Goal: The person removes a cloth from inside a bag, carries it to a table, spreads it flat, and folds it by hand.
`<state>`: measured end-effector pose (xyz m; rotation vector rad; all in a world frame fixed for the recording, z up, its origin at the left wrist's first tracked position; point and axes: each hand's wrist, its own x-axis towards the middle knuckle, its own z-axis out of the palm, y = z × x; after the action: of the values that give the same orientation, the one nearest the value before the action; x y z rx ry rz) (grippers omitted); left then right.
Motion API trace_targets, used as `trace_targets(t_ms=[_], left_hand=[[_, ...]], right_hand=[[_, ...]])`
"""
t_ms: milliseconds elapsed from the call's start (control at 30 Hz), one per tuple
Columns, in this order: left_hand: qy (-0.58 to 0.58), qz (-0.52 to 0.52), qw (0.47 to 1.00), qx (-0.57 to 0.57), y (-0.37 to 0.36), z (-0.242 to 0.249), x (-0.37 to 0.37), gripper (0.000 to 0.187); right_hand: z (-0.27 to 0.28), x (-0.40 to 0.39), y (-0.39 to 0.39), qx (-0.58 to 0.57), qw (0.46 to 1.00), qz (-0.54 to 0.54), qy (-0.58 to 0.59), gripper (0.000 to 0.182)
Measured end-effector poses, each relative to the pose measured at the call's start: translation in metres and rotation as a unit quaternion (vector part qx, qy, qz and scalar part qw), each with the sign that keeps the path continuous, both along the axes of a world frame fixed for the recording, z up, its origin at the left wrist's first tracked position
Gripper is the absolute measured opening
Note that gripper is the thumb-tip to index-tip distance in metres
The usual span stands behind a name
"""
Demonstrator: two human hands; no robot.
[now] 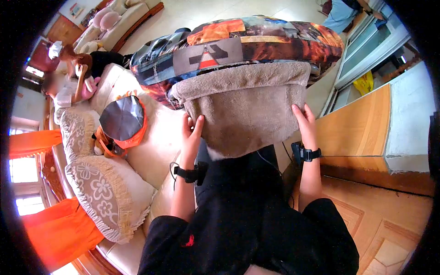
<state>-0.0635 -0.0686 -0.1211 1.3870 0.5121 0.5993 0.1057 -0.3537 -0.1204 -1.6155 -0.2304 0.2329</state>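
A grey-brown towel (pixel 247 114) spreads out in front of my body, its upper edge folded over in a thick band. On its left edge, my left hand (pixel 191 127) pinches the cloth between thumb and fingers. My right hand (pixel 304 118) grips the opposite edge a little higher up. Behind the towel, and touching its folded band, lies a large bulky thing with a multicoloured picture-print cover (pixel 270 43). What supports the towel's upper part is hidden. Each of my wrists wears a black strapped device.
To the left runs a cream sofa (pixel 160 133) with an orange and black bag (pixel 126 120) and patterned cushions (pixel 103 195). A person (pixel 68 89) sits farther along it. On the right stand a wooden ledge (pixel 355 123) and a glass door; another person (pixel 341 16) is beyond.
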Motion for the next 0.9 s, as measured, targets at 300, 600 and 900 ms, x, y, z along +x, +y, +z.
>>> trace_targets(t_ms=[300, 600, 900], left_hand=[[0.271, -0.134, 0.953, 0.037, 0.004, -0.033, -0.021, 0.027], [0.260, -0.120, 0.957, 0.052, 0.007, -0.072, -0.026, 0.030], [-0.070, -0.157, 0.957, -0.234, 0.005, -0.026, 0.029, 0.028]], right_hand=[[-0.030, -0.013, -0.005, -0.105, 0.994, -0.041, -0.004, 0.033], [-0.076, -0.014, -0.024, -0.159, 0.983, 0.069, 0.061, 0.026], [0.006, 0.005, 0.030, 0.177, 0.972, 0.087, 0.124, 0.030]])
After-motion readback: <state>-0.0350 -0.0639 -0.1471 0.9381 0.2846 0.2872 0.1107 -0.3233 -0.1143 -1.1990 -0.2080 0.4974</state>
